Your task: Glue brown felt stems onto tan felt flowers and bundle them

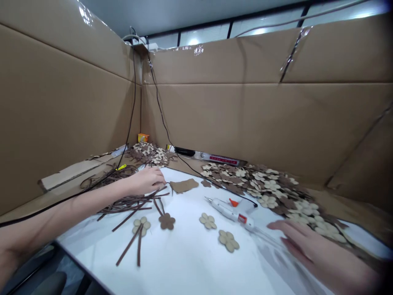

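Left hand [147, 181]: fingers together on the brown felt strips [125, 203], lying lengthwise beneath it; grip unclear.
Right hand [319, 256]: open, empty, nearer the white glue gun [227, 209], lying to its left.

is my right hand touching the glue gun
Apart. The head view shows the right hand clear of the white hot glue gun, with a strip of white table surface visible between its fingertips and the gun's rear end.

My right hand [319, 256] runs off the bottom edge, blurry. My left hand [147, 181] covers part of the brown strips [129, 203]. Readout on the red-lit device [222, 159] too small to read.
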The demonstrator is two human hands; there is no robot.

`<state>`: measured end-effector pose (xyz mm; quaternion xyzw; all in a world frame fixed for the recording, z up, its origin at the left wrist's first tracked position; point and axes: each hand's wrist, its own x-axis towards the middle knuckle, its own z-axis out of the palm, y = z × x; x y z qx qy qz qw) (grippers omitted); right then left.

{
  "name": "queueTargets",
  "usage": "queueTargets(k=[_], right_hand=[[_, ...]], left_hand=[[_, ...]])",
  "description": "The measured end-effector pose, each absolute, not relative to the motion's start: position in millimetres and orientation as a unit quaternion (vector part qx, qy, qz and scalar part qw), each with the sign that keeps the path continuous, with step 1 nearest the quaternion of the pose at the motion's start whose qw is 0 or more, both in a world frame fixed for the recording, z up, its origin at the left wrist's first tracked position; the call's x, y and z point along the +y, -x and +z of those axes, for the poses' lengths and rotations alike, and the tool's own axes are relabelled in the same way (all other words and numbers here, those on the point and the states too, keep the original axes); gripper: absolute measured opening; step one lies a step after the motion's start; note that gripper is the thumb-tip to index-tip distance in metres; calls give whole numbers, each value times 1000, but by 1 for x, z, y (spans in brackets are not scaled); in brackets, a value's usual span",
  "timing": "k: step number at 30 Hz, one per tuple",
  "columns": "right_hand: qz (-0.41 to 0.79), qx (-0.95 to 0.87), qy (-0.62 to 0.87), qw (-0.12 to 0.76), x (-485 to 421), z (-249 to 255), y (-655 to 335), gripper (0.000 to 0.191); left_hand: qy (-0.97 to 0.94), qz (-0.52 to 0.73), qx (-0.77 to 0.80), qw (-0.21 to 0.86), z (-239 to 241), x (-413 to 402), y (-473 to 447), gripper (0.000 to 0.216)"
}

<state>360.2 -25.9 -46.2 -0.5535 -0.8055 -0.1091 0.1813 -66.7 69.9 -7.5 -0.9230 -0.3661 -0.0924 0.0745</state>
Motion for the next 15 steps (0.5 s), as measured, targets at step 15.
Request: queueTargets(k=[15], right_hand=[[-89, -884, 458, 23, 56, -27, -366, 65]], left_hand=[[976, -31, -200, -76, -36, -8, -38, 46]])
